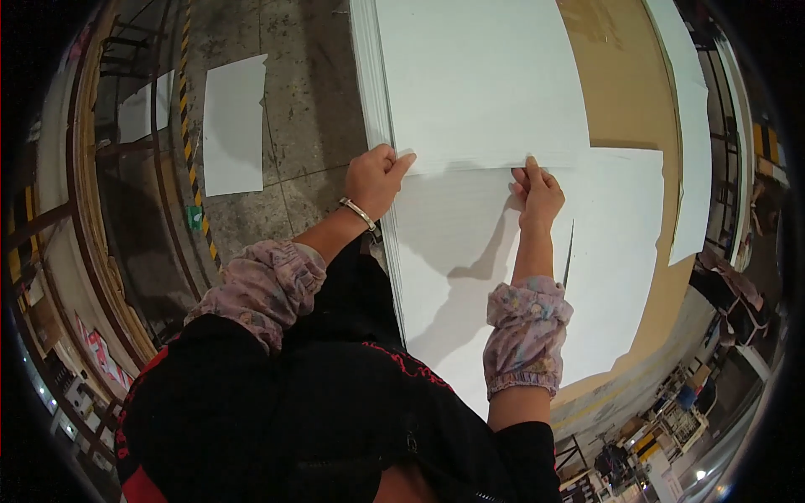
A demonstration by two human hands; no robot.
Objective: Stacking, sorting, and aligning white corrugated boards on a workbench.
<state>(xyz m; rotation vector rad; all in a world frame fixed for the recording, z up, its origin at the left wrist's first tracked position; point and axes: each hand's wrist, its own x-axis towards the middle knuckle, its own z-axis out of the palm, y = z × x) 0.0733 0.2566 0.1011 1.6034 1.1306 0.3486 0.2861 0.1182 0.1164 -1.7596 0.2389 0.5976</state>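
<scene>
A large white sheet (pixel 482 80) lies with its near edge between my two hands. My left hand (pixel 375 180) is closed at that sheet's near left corner, thumb on top, beside the edges of a stack of sheets; a metal bracelet (pixel 357 213) circles the wrist. With thumb and fingers pinched together, my right hand (pixel 538 194) grips the near edge farther right. Below and nearer to me lies another wide white sheet (pixel 616 277), with shadows of my arms on it. A thin dark slit shows beside my right forearm. Patterned sleeve covers wrap both forearms.
Brown board (pixel 625 75) shows beneath the white sheets. Another white sheet (pixel 689 142) lies along the far right. On the concrete floor (pixel 306 101) at left rests a loose white piece (pixel 235 126), near yellow-black striped tape (pixel 186 109). Metal racks stand farther left.
</scene>
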